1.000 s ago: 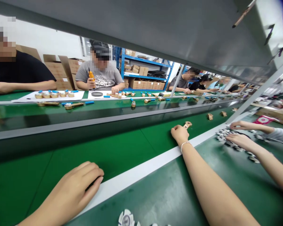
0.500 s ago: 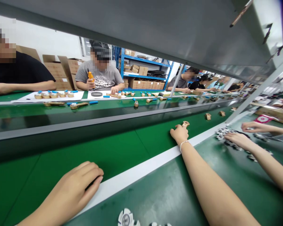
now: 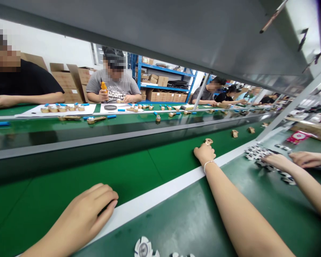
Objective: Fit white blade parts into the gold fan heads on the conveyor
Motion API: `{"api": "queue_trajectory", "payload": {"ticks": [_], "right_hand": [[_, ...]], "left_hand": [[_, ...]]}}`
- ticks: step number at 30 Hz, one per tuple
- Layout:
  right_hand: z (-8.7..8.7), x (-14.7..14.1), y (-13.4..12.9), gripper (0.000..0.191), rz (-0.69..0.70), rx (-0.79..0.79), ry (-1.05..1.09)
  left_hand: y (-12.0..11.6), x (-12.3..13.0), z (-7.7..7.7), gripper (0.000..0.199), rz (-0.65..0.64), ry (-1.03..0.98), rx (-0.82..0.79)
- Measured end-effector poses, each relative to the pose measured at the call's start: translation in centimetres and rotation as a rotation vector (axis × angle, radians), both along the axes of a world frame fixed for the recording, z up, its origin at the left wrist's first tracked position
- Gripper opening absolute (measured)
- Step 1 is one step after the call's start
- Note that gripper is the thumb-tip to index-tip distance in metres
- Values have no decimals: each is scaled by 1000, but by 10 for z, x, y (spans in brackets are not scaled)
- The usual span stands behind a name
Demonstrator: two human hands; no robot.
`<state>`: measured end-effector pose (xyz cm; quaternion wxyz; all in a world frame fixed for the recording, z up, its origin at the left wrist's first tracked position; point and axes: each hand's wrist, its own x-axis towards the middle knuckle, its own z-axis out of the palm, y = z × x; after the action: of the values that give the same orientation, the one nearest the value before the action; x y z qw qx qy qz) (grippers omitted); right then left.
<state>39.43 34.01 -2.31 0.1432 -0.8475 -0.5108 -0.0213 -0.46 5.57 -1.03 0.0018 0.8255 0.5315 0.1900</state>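
Holed brass fitting (image 3: 208, 141) pinched by the right hand (image 3: 204, 154); left hand (image 3: 82, 217) lies empty on the belt (image 3: 56, 200).

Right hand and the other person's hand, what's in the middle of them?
In the head view, the right hand and the co-worker's hand have a white strip and a heap of black-and-white pieces between them.

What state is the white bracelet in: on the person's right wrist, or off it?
On: the white bracelet circles the wrist just behind the right hand, which touches a brass part.
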Motion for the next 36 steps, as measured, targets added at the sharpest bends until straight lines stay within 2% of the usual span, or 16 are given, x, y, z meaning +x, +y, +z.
{"api": "queue_trajectory", "payload": {"ticks": [5, 9, 11, 13, 16, 18, 20, 21, 23, 26, 29, 32, 36], "right_hand": [[10, -15, -12, 29, 141, 26, 5], [19, -45, -25, 24, 366, 82, 45], [26, -68, -37, 16, 560, 98, 94], [33, -97, -57, 4, 795, 98, 165], [44, -141, -106, 9, 1136, 79, 290], [50, -166, -146, 8, 1326, 66, 373], [55, -183, -184, 10, 1543, 67, 487], [57, -188, -200, 10, 1643, 66, 535], [63, -193, -222, 12, 1810, 45, 577], [76, -187, -232, 14, 1892, -33, 563], [90, -172, -223, 28, 1841, -160, 499], [96, -159, -211, 31, 1790, -427, 301], [92, -157, -208, 33, 1753, -788, 177]], "left_hand": [[0, -1, 0, 18, -1, -61, -45], [1, 2, 2, 20, 20, -240, -180], [1, 7, 6, 22, 100, -470, -282], [0, 15, 13, 26, 229, -873, -418], [-3, 31, 26, 29, 362, -1501, -665], [-5, 41, 32, 33, 326, -1727, -830], [-9, 49, 33, 34, 221, -1864, -956], [-11, 52, 32, 33, 178, -1925, -983], [-13, 55, 29, 27, 182, -2002, -958], [-13, 54, 25, 16, 331, -2004, -817], [-8, 45, 24, 9, 358, -1976, -667], [-2, 36, 21, 14, 347, -1965, -600], [-2, 33, 18, 21, 325, -1941, -604]]}}
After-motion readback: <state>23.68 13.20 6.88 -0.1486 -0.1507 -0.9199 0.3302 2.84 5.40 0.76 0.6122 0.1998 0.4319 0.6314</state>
